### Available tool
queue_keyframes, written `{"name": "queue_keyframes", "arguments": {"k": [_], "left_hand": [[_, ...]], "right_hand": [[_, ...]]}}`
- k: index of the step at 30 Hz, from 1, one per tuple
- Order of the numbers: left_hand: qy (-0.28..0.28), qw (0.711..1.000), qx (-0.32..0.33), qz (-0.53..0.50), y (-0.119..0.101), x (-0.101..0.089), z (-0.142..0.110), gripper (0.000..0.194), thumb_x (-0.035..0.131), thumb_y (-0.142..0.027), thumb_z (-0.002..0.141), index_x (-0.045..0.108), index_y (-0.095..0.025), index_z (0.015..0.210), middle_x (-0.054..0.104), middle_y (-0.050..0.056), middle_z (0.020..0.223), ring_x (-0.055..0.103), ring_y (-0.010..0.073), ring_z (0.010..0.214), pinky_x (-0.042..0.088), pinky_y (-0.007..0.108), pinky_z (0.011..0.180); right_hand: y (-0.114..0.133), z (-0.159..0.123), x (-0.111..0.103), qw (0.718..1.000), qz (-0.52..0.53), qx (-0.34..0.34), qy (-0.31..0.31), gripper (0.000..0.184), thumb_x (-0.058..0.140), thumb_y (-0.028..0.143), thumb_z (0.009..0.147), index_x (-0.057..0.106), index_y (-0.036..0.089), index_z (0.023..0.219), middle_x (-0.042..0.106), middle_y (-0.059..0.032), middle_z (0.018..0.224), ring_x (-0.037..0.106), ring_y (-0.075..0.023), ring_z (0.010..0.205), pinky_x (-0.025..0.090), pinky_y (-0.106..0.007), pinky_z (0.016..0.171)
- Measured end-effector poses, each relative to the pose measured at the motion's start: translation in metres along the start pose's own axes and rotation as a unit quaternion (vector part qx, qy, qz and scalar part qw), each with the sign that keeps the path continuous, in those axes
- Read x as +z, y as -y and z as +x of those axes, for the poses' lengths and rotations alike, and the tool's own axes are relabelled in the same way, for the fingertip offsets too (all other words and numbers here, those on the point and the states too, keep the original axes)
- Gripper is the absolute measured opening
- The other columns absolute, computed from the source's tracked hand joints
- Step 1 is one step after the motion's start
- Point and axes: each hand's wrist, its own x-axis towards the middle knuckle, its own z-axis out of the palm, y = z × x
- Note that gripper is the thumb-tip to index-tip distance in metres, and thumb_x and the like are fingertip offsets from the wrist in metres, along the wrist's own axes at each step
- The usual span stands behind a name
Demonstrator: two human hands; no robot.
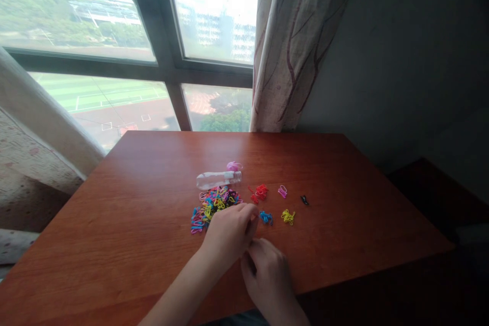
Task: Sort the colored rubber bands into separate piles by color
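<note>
My left hand (234,226) reaches over the front of a mixed pile of small coloured looped clips (217,198), its fingers curled and pinched near the little blue group (266,217). Just below and to the right, my right hand (269,265) is closed too, its fingertips close to the left hand. Whatever lies between the fingers is hidden. Beyond the blue clips sit red clips (261,192), with yellow clips (288,217) to the right. A few pink clips (282,191) and a black clip (304,199) lie farther right.
A clear plastic bottle (214,179) lies on its side behind the mixed pile, with a pink piece (234,166) beside its neck. The brown wooden table (133,214) meets a window at its far edge. Curtains (286,61) hang at both sides.
</note>
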Motion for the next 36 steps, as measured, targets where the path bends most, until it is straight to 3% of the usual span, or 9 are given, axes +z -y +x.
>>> {"name": "queue_keyframes", "arguments": {"k": [5, 9, 15, 18, 24, 36], "left_hand": [[0.038, 0.999, 0.036, 0.0, -0.01, 0.005, 0.028, 0.008, 0.056, -0.022, 0.087, 0.064, -0.022, 0.085, 0.073, 0.002, 0.085, 0.069, 0.0186, 0.075, 0.044, 0.024, 0.062], [0.052, 0.998, 0.044, -0.004, -0.007, 0.001, 0.029, 0.006, 0.06, -0.021, 0.083, 0.065, -0.023, 0.086, 0.072, 0.001, 0.082, 0.068, 0.0193, 0.073, 0.044, 0.025, 0.061], [0.012, 0.999, 0.028, -0.045, 0.006, -0.004, -0.007, 0.015, 0.05, -0.019, 0.09, 0.063, -0.022, 0.084, 0.069, 0.0, 0.079, 0.064, 0.0141, 0.068, 0.042, 0.022, 0.06], [-0.042, 0.996, -0.003, -0.083, 0.021, -0.001, -0.037, 0.014, 0.05, -0.019, 0.091, 0.063, -0.023, 0.086, 0.068, -0.001, 0.077, 0.062, 0.0127, 0.064, 0.042, 0.021, 0.058], [-0.082, 0.992, -0.02, -0.091, 0.051, 0.004, -0.081, 0.015, 0.05, -0.022, 0.092, 0.064, -0.024, 0.091, 0.071, -0.001, 0.082, 0.066, 0.0128, 0.068, 0.048, 0.021, 0.063], [-0.101, 0.993, -0.019, -0.061, 0.048, 0.006, -0.083, 0.016, 0.049, -0.021, 0.092, 0.064, -0.024, 0.091, 0.072, -0.001, 0.082, 0.069, 0.0149, 0.07, 0.05, 0.023, 0.063]], "right_hand": [[-0.003, -0.003, 0.004, 0.999, -0.03, -0.002, -0.015, 0.018, 0.047, 0.007, 0.082, 0.057, 0.021, 0.075, 0.062, -0.0014, 0.07, 0.058, -0.0159, 0.066, 0.028, -0.027, 0.061], [-0.002, -0.002, 0.003, 1.0, -0.019, -0.01, -0.006, 0.017, 0.048, 0.01, 0.086, 0.058, 0.021, 0.076, 0.063, -0.0013, 0.072, 0.058, -0.0162, 0.068, 0.029, -0.027, 0.062], [0.001, 0.002, -0.001, 1.0, 0.0, 0.002, 0.004, 0.018, 0.046, 0.007, 0.084, 0.055, 0.021, 0.076, 0.063, -0.0012, 0.072, 0.059, -0.0159, 0.069, 0.03, -0.026, 0.063], [0.004, 0.005, -0.004, 1.0, 0.01, 0.012, 0.023, 0.018, 0.047, 0.01, 0.088, 0.057, 0.022, 0.078, 0.064, -0.0005, 0.074, 0.059, -0.0162, 0.071, 0.031, -0.026, 0.064], [0.009, 0.011, -0.006, 0.999, -0.014, 0.03, 0.032, 0.015, 0.05, 0.014, 0.089, 0.061, 0.024, 0.086, 0.067, 0.0013, 0.075, 0.062, -0.0156, 0.07, 0.033, -0.026, 0.064], [0.017, 0.037, 0.008, 0.995, -0.067, 0.061, 0.039, 0.008, 0.061, 0.017, 0.088, 0.062, 0.025, 0.089, 0.069, 0.0025, 0.074, 0.064, -0.0158, 0.068, 0.029, -0.026, 0.06]]}}
